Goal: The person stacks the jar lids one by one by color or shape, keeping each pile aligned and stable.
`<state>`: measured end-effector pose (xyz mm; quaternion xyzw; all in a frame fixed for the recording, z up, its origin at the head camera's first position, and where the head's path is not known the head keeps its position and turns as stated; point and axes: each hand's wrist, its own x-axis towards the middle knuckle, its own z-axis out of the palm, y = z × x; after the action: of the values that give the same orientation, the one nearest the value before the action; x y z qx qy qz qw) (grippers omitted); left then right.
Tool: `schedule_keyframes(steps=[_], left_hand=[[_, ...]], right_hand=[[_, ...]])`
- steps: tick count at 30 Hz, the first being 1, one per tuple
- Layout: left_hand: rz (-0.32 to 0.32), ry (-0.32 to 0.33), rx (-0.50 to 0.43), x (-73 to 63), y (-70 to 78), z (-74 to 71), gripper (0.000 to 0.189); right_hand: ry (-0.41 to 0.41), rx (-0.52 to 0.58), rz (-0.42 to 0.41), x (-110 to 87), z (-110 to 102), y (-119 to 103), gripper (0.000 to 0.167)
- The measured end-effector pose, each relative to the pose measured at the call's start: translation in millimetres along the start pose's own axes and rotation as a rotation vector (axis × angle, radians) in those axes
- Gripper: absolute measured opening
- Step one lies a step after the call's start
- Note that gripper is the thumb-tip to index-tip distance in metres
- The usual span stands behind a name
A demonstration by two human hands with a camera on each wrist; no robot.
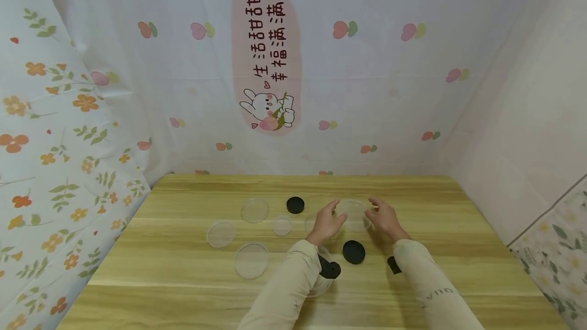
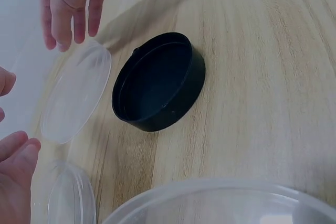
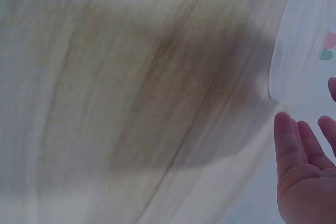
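A large clear plastic round lid (image 1: 354,215) lies on the table between my two hands. My left hand (image 1: 327,223) is at its left side, thumb and fingers apart and bent a little, with nothing held. On the other side, my right hand (image 1: 385,218) has its fingers extended toward the lid's edge; in the right wrist view the fingertips (image 3: 282,119) come right near that rim. A smaller clear lid (image 2: 71,198) is partly hidden by my left hand. Closer to me sits a black round lid (image 1: 353,252), hollow side up in the left wrist view.
Several clear round lids, among them a large one (image 1: 251,261) and a small one (image 1: 282,225), are spread to the left. A second black lid (image 1: 295,205) stands farther back. Under my left sleeve is a clear round piece (image 1: 320,289), partly covered. Patterned cloth hangs behind the table (image 1: 183,269).
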<state>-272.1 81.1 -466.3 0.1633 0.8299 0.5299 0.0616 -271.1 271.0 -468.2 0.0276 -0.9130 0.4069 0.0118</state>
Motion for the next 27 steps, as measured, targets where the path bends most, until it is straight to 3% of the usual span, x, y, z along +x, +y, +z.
schedule_keyframes(steps=[5, 14, 27], left_hand=[[-0.001, -0.007, -0.007, 0.4, -0.3, 0.8, 0.047], [-0.058, -0.064, -0.059, -2.7, -2.6, 3.3, 0.05], [-0.083, -0.061, -0.001, -2.4, 0.9, 6.1, 0.047]], right_hand=[[0.012, -0.052, 0.044, 1.0, 4, -2, 0.043], [0.064, -0.067, 0.065, 0.9, 10, 8, 0.037], [0.048, -0.047, 0.073, 0.0, 6, 13, 0.033]])
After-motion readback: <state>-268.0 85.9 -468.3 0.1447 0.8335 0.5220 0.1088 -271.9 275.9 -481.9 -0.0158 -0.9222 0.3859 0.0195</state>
